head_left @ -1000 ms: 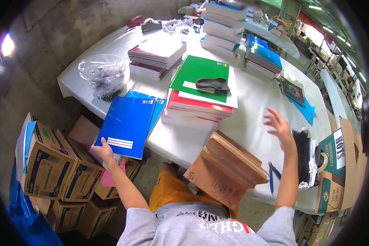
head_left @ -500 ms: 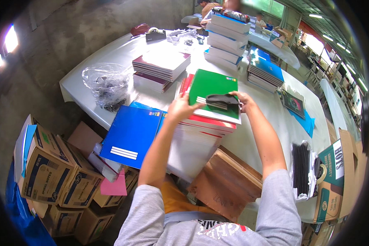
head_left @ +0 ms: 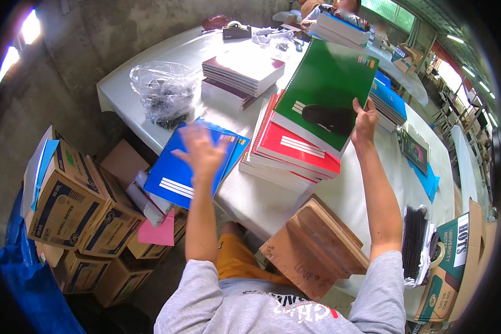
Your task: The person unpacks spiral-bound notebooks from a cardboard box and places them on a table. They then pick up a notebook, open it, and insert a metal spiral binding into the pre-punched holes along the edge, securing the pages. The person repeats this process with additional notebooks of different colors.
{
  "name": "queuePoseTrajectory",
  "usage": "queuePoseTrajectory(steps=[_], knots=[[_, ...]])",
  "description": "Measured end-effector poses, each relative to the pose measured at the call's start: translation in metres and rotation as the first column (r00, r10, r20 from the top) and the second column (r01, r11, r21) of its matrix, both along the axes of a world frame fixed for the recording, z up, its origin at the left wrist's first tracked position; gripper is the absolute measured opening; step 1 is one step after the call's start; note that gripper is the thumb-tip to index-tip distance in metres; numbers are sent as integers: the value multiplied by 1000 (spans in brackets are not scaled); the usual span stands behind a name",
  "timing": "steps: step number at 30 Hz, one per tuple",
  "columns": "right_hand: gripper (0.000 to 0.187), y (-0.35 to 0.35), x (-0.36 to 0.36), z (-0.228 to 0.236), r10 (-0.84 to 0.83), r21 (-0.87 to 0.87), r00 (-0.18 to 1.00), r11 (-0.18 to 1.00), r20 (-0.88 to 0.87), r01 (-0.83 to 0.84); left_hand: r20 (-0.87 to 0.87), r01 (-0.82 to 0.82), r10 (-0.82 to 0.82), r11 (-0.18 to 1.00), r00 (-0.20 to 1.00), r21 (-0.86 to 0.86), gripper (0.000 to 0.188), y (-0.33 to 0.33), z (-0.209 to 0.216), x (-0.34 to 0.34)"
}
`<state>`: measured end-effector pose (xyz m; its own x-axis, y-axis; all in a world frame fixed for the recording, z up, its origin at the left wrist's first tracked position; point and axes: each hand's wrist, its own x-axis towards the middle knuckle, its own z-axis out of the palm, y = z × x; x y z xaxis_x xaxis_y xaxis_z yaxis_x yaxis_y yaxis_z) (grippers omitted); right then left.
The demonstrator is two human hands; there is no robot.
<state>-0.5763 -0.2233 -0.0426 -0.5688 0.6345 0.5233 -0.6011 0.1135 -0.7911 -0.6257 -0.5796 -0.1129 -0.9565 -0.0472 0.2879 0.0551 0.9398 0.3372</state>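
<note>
My right hand point(head_left: 364, 119) grips the lower right edge of a green spiral notebook point(head_left: 331, 78), which is tilted with its far end raised. A flat black oblong object point(head_left: 323, 116) lies on its cover near my fingers; its kind is unclear. Under the notebook is a stack of red notebooks point(head_left: 295, 143). My left hand point(head_left: 203, 149), blurred by motion, is over a blue spiral notebook point(head_left: 186, 170) with its fingers spread and nothing in them. Whether it touches the blue cover I cannot tell.
Purple notebooks point(head_left: 242, 75), a clear plastic bag point(head_left: 164, 92) and a tape dispenser point(head_left: 236, 32) are farther back on the table. Blue notebooks point(head_left: 388, 103) stand right. Cartons point(head_left: 67, 189) are piled left; a brown cardboard box point(head_left: 312, 239) is by my lap.
The green notebook has risen and tilted in my right hand. My left hand has left it and moved left over the blue notebook. The view has shifted slightly.
</note>
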Motion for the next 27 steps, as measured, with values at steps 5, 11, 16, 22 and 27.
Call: queuePoseTrajectory(steps=[5, 11, 16, 22, 27], knots=[[20, -8, -5, 4, -21, -18, 998, 1000, -61, 19, 265, -250, 255, 967, 930, -52, 87, -64, -25, -25], [23, -15, -9, 14, -80, 95, 984, 991, -162, 96, 238, -182, 211, 974, 948, -139, 82, -41, -29, -20], [23, -25, -6, 36, -111, 181, 965, 971, -236, 156, 245, -51, 86, 988, 966, -146, 80, -41, -27, -47], [27, -39, 2, 55, -148, 75, 921, 979, -361, 187, -281, 121, -21, 932, 959, 342, 81, -27, -27, -49], [30, -62, 61, 84, 39, -177, 898, 976, -437, -129, -400, 324, -431, -241, 809, 915, 100, 81, 66, 72]])
